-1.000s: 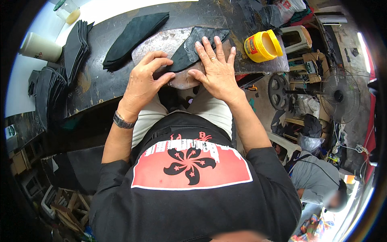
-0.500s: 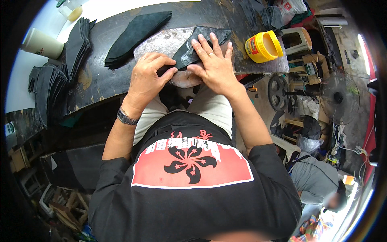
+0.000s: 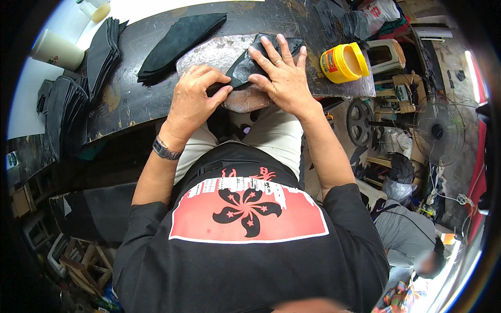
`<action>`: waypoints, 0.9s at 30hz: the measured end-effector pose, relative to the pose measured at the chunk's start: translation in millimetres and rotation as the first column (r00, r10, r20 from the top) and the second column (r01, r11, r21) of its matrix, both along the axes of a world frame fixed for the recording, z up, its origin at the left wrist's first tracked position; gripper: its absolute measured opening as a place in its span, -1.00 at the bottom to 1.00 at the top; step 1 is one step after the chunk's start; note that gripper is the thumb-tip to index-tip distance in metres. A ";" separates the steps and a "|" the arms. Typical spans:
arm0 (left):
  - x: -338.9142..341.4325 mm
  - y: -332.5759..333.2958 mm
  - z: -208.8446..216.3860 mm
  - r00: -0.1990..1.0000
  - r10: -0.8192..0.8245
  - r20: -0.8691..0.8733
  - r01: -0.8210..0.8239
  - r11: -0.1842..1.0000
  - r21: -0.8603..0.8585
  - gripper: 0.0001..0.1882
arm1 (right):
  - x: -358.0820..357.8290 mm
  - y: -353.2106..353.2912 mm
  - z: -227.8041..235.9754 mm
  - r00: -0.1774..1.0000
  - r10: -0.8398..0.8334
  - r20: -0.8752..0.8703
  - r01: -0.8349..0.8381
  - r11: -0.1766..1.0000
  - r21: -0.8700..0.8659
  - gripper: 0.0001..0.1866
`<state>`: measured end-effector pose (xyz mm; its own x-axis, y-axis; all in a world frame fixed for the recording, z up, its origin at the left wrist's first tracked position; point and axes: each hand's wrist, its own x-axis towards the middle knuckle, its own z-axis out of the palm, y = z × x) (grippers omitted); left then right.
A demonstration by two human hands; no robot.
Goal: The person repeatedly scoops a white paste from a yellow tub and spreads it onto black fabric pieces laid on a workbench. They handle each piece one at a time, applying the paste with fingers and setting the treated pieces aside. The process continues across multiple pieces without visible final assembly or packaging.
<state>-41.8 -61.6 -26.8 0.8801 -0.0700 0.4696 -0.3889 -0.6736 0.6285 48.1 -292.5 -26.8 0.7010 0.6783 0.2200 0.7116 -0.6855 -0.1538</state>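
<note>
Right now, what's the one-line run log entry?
left hand: touching dark piece, left end | right hand: spread on dark piece | beneath: mottled slab | nearby: yellow tub

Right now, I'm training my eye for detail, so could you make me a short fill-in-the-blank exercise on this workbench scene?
1. The hand lying spread over the dark piece is the person's ____ one.
2. Below the left hand, the wrist wears a ____.
3. The main colour of the open tub on the table is ____.
4. The fan stands toward the picture's ____ edge.

Missing words: right; watch; yellow; right.
</note>
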 end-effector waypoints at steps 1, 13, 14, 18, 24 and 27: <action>-0.6 -0.2 -0.3 1.000 0.001 0.002 -0.001 1.000 -0.008 -0.82 | 1.6 0.1 -1.1 0.994 0.022 0.104 -0.013 0.996 -0.090 -0.34; -3.5 1.3 11.6 0.992 0.018 -0.123 -0.041 0.982 -0.186 -0.57 | -10.2 4.3 -1.9 0.981 0.195 -0.007 -0.195 0.978 -0.069 -0.35; -1.4 4.5 13.8 0.987 -0.036 -0.157 -0.005 0.967 -0.256 -0.57 | -13.1 5.1 -2.3 0.978 0.206 0.015 -0.205 0.977 -0.051 -0.35; 17.5 20.2 18.4 0.968 -0.157 -0.197 0.095 0.951 -0.294 -0.64 | -18.7 9.5 -3.8 0.971 0.239 0.004 -0.239 0.969 -0.064 -0.34; 45.0 22.3 6.5 0.968 -0.228 -0.106 0.230 0.973 0.003 -0.68 | -32.1 14.6 -4.7 0.963 0.270 -0.001 -0.270 0.961 -0.054 -0.37; 44.6 22.1 4.1 0.961 -0.247 -0.126 0.251 0.968 0.011 -0.67 | -40.8 7.9 -0.5 0.960 0.256 -0.118 -0.251 0.966 0.056 -0.42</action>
<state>2.8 -39.5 -22.7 0.8839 -0.3053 0.3542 -0.4676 -0.5826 0.6647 7.4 -284.6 -27.3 0.5308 0.8295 0.1739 0.8350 -0.4767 -0.2749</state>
